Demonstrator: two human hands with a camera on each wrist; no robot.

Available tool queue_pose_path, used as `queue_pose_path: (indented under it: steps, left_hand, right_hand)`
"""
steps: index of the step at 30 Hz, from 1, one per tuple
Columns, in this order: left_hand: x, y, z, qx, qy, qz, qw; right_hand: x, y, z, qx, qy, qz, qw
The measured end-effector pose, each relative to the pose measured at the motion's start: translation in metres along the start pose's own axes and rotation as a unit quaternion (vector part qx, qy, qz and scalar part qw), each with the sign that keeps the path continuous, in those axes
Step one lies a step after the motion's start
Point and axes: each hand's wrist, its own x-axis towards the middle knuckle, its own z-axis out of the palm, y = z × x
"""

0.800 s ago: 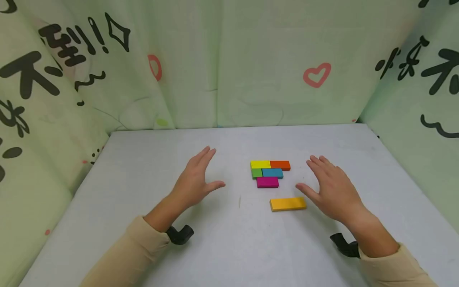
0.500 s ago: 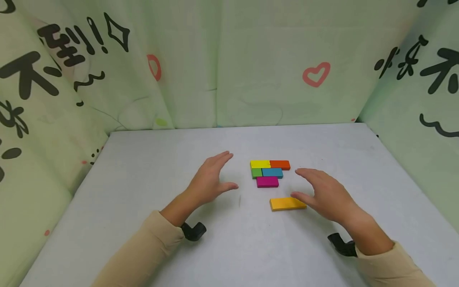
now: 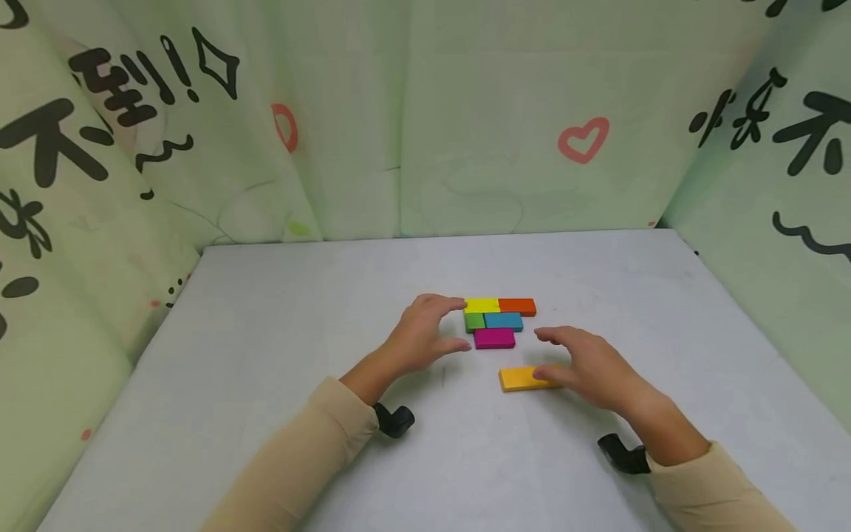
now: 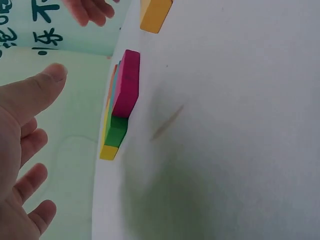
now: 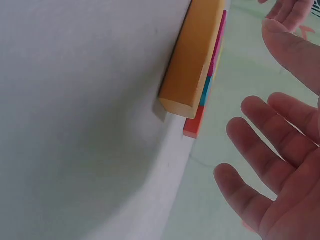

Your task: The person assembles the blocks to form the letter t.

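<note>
Several coloured blocks lie side by side in rows: yellow (image 3: pixel 482 305) and red-orange (image 3: pixel 517 307) at the back, green (image 3: pixel 475 322) and blue (image 3: pixel 503 321) in the middle, magenta (image 3: pixel 495 338) in front. A longer orange-yellow block (image 3: pixel 517 379) lies apart, nearer the person. The left hand (image 3: pixel 422 336) hovers just left of the rows, thumb and fingers spread, holding nothing. Above the right end of the long block is the right hand (image 3: pixel 588 369), partly covering it in the head view. In the right wrist view, its fingers (image 5: pixel 260 150) are apart from the long block.
A white table (image 3: pixel 266 332) carries the blocks. Pale green curtains (image 3: pixel 492 111) with black characters and red hearts hang at the back and both sides. Black curved pieces (image 3: pixel 395 421) sit at both wrists, below beige sleeves.
The left hand has moved right to the edge of the block rows. The right hand has shifted left and nearer over the long block, its fingers bending more. The blocks stay put.
</note>
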Motion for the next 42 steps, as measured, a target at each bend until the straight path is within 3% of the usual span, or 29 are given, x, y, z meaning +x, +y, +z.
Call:
queue_pose_path:
  steps: [4, 9, 22, 42]
  left_hand:
    - [0.008, 0.001, 0.008, 0.014, -0.021, -0.014, 0.9996]
    - [0.015, 0.004, 0.016, 0.037, -0.034, -0.007, 0.9987]
    - [0.025, 0.012, 0.030, 0.093, -0.062, -0.027, 0.9933]
    - [0.029, 0.014, 0.037, 0.101, -0.068, -0.024, 0.9923]
  right_hand:
    - [0.001, -0.001, 0.004, 0.006, -0.017, 0.009, 0.9998]
    - [0.002, -0.003, 0.007, -0.007, -0.030, 0.014, 0.9994]
    - [0.004, -0.003, 0.014, -0.011, -0.051, 0.012, 0.9986]
    - [0.002, -0.006, 0.012, -0.030, -0.065, 0.024, 0.9971]
